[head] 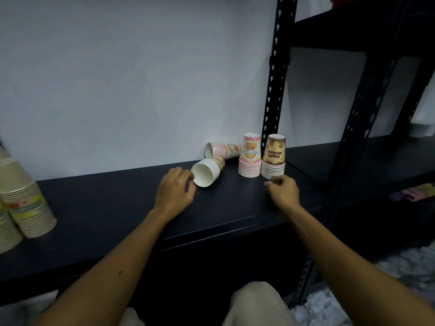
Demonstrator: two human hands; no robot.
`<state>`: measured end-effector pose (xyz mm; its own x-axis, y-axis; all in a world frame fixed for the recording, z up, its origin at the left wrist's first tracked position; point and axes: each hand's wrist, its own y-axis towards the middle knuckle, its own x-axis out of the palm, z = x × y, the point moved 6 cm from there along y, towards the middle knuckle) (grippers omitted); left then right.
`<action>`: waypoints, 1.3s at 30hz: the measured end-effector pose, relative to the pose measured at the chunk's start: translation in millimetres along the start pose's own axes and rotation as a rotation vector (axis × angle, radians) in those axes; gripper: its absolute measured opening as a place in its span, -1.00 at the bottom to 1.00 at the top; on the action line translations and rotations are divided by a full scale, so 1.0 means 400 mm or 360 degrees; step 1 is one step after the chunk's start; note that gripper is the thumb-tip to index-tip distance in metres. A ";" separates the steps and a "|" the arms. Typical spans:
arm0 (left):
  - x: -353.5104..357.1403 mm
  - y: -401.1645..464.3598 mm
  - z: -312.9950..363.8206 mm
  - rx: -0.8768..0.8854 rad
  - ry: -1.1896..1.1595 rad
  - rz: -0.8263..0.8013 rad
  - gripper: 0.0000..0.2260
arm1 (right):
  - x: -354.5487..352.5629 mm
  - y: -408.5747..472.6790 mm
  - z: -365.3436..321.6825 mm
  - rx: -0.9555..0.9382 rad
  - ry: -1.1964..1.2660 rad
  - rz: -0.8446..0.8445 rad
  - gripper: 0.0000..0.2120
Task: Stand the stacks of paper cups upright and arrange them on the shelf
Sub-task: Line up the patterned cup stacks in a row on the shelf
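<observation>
Four short stacks of printed paper cups sit at the back right of the black shelf [117,208]. The pink stack [250,156] and the brown stack [273,157] stand upright, mouths down, touching side by side. A second pink stack [222,150] lies on its side along the wall, mouth pointing left. The tipped brown stack [207,171] lies with its white mouth facing the person, base toward the wall. The left hand [174,192] has its fingers curled at that mouth's rim; whether they pinch it cannot be told. The right hand [281,190] is loosely curled, empty, just before the brown stack.
</observation>
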<state>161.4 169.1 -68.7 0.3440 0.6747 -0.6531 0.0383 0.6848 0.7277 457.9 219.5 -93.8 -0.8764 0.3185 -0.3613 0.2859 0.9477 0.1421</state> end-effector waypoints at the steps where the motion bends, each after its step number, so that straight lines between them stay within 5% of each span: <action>1: -0.005 -0.008 -0.062 -0.0222 0.0077 -0.0119 -0.79 | 0.021 -0.008 -0.008 0.0020 0.0005 -0.0035 -0.78; 5: 0.011 -0.052 -0.207 -0.0940 0.0326 -0.0718 -0.56 | 0.120 -0.033 -0.055 0.0046 0.0068 -0.0169 -0.72; 11: 0.051 -0.057 -0.207 -0.0890 0.0395 -0.0891 -0.52 | 0.246 -0.032 -0.132 0.0172 0.0093 -0.0260 -0.34; 18: 0.047 -0.059 -0.205 -0.0888 0.0370 -0.0889 -0.52 | 0.357 0.001 -0.207 0.0234 0.0042 -0.0554 -0.15; 25: 0.046 -0.057 -0.207 -0.0895 0.0358 -0.0878 -0.52 | 0.407 -0.010 -0.186 0.0085 0.0070 -0.0649 -0.20; 30: 0.047 -0.057 -0.208 -0.0882 0.0368 -0.0896 -0.52 | 0.346 -0.013 -0.172 -0.0250 0.0257 -0.0737 -0.66; 39: 0.068 -0.001 -0.170 -0.0811 0.0543 -0.0951 -0.58 | 0.277 0.019 -0.154 -0.0647 -0.0157 -0.0430 -0.50</action>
<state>107.0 205.8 -101.1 0.0960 0.1507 -0.9839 -0.3313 0.9370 0.1112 339.1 260.5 -76.0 -0.8519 0.0818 -0.5173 -0.1380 0.9178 0.3723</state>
